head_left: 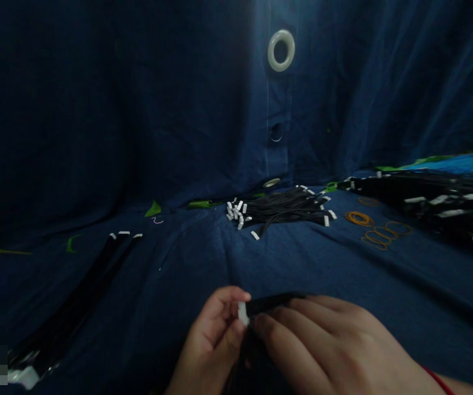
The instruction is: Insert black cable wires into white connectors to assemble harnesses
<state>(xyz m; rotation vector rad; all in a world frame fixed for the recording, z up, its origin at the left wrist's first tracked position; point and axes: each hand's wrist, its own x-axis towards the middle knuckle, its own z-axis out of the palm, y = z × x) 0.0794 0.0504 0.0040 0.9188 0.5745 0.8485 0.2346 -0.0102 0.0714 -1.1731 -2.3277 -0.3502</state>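
Observation:
Low in the view, my left hand (211, 340) pinches the white connector end (243, 314) of a black cable bundle (273, 303). My right hand (326, 345) lies over the same bundle, fingers curled around it; a red thread circles its wrist. Both hands meet just above the dark blue cloth (203, 263). Further back at the centre lies a loose pile of black cables with white connectors (281, 211).
A larger heap of black cables (437, 206) fills the right side, with several orange rubber bands (378, 230) beside it. Long black cable bundles (80, 296) stretch along the left. A blue curtain with a white grommet ring (281, 50) hangs behind.

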